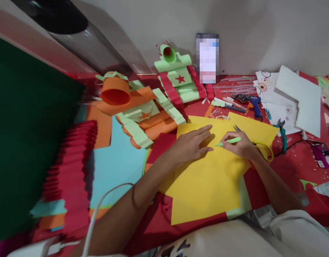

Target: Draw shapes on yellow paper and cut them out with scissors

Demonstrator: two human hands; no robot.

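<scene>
Yellow paper sheets [204, 189] lie overlapping in front of me. My left hand [195, 142] rests on the top sheet with its fingers stretched out over the paper. In my right hand [238, 144] is a light green pen [228, 142], its tip pointing left at the yellow paper. A pair of scissors with yellow handles [270, 155] lies partly under my right hand and wrist, the blade tips showing beyond the fingers. Whether the pen has left a line on the paper, I cannot tell.
Rolled-paper figures in orange and green [143, 117] and in green and red [180, 78] lie at the back. A phone [207, 59] leans on the wall. To the right are a glue gun [255, 103], pliers [282, 137] and white board [300, 96]. Pleated red paper [75, 164] lies left.
</scene>
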